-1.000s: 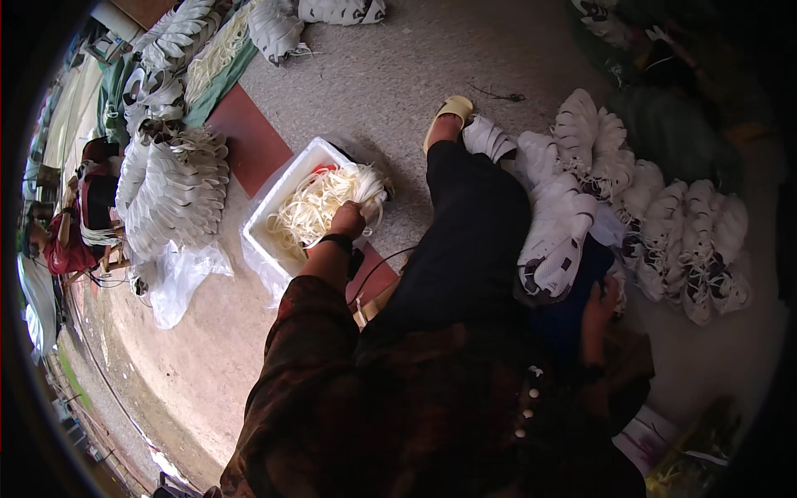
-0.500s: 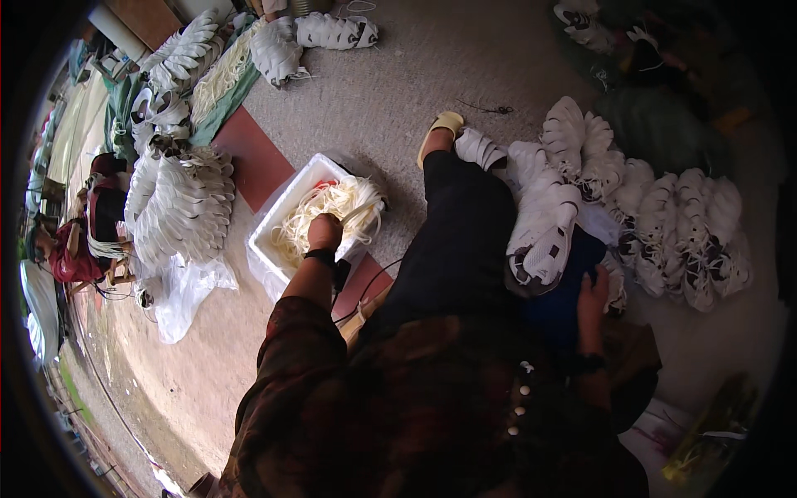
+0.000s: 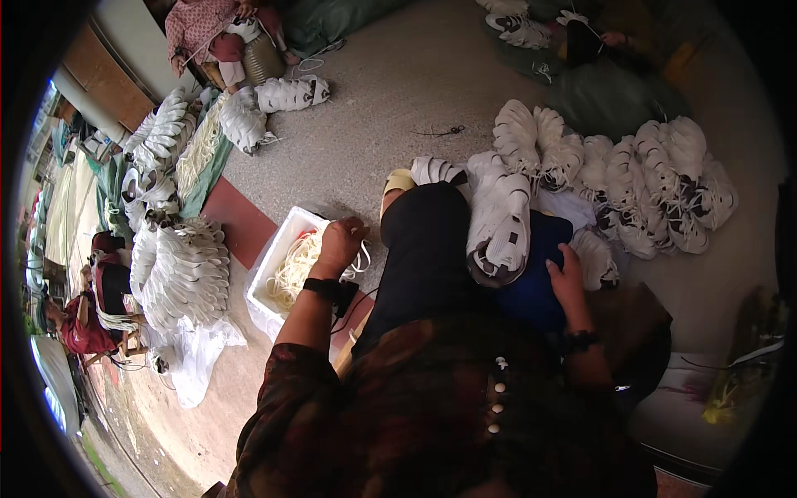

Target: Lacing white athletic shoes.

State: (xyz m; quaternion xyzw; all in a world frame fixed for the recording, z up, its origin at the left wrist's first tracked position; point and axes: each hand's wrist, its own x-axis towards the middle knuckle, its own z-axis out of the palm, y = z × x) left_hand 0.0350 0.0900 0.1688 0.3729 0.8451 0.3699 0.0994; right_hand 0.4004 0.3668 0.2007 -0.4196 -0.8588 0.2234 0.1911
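My left hand (image 3: 340, 245) is closed above the right side of a white foam box (image 3: 267, 257), its fingers pinched on a shoelace (image 3: 364, 259) that hangs in a loop beside them. Cream-coloured laces (image 3: 292, 270) lie heaped inside the box, along with something red. My right hand (image 3: 566, 280) rests on a blue cloth (image 3: 544, 245) over my right leg, fingers apart, holding nothing. Just left of it, a white sneaker (image 3: 500, 236) with a grey-edged toe lies across my lap, amid a nested row of white shoes.
More white shoes (image 3: 664, 183) are piled to the right, and another stack (image 3: 178, 270) stands at left near clear plastic (image 3: 199, 357). Two people work nearby, one in a pink patterned top (image 3: 195, 33), one in red (image 3: 87, 328). A green sack (image 3: 618, 100) lies far right.
My left hand has come up out of the lace heap and moved right, drawing a lace along. The view has shifted, and the person at the far left top shows more. My right hand stays on the cloth.
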